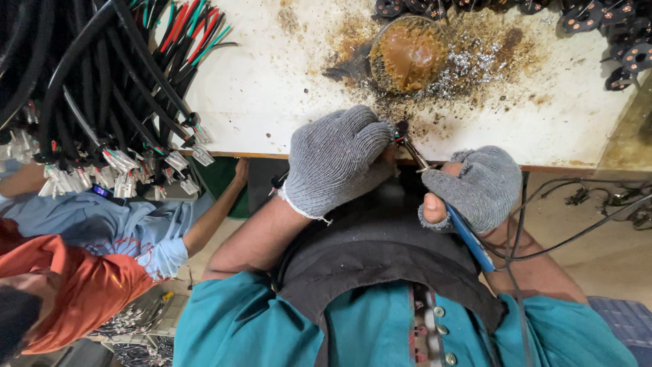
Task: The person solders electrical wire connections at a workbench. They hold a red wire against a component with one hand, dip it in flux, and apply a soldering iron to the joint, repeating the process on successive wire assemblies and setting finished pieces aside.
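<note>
Soldering at the worktop (272, 102) edge below the flux dish (407, 54): left hand (336, 160) is closing round a wire end (401, 129), right hand (475, 187) is gripping the blue-handled iron (468, 238), whose tip likely needs steadying on the joint.

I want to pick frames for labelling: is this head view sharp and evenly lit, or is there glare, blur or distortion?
Head view: even, soft light; left hand and right hand sharp; mild glare on the white table; wide-lens bending at the edges; cable bundle dark, little detail.
</note>
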